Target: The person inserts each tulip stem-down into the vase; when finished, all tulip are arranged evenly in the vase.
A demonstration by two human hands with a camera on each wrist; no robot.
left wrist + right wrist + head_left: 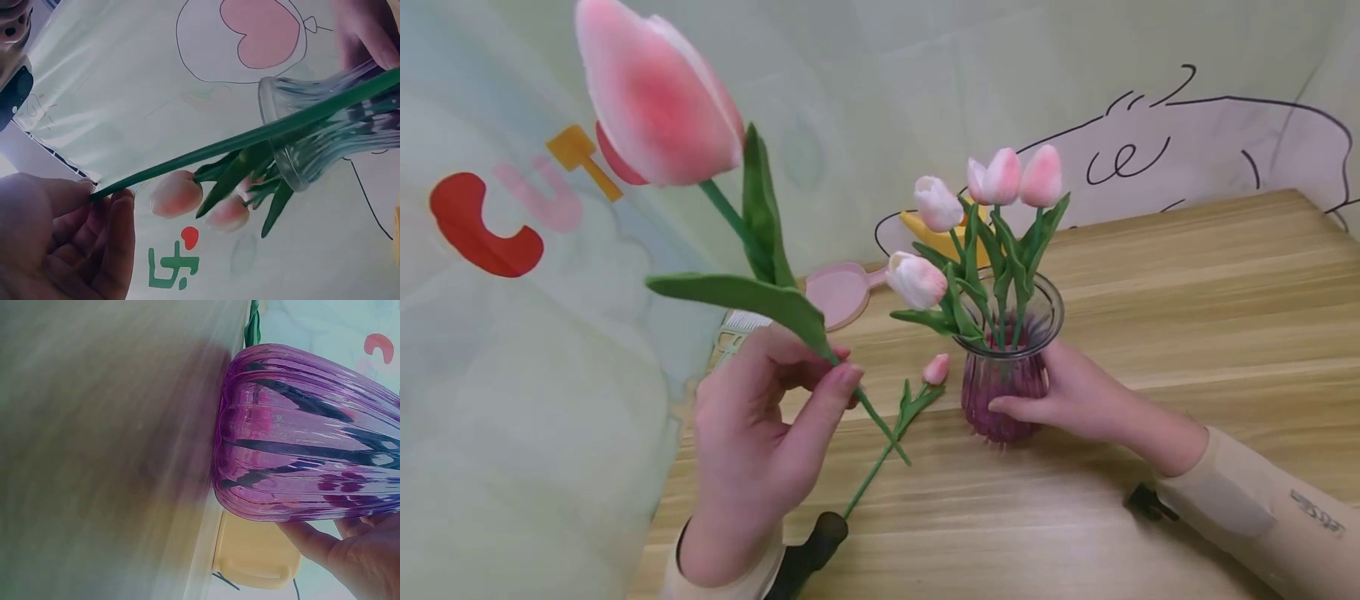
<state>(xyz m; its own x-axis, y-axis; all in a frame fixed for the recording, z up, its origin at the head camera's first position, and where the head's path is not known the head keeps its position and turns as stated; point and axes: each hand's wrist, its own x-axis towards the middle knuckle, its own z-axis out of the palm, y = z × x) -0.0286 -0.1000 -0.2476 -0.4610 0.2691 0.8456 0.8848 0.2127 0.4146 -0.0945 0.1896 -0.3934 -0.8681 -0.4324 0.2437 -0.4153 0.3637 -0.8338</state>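
A: What sits closest to the head camera?

B: A big pink tulip (pixel 658 96), its bloom filling the upper left of the view. Its green stem runs down and to the right into the left hand (pixel 760 433), with a long leaf spreading out to the left just above the fingers.

A: How are those fingers set?

B: Thumb and fingertips are pinched together on the stem, the palm turned towards the camera. The left wrist view shows the same pinch on the thin green stem (pixel 250 134), which slants up across the mouth of the vase.

A: And the other hand?

B: The right hand (pixel 1067 392) grips the purple ribbed glass vase (pixel 1003 383) from the side, fingers curled round its belly, the thumb on the lower front. In the right wrist view the fingers (pixel 325 544) press against the glass (pixel 306 431).

A: What is in the vase?

B: Four pale pink tulips (pixel 992 179) with green leaves, standing upright. The vase rests on the wooden table (pixel 1210 283).

A: Anything else nearby?

B: A smaller pink tulip (pixel 917 392) lies flat on the table between the two hands, just left of the vase. Behind it is a pink mirror-shaped piece (pixel 842 292) near the printed cloth backdrop (pixel 512 350).
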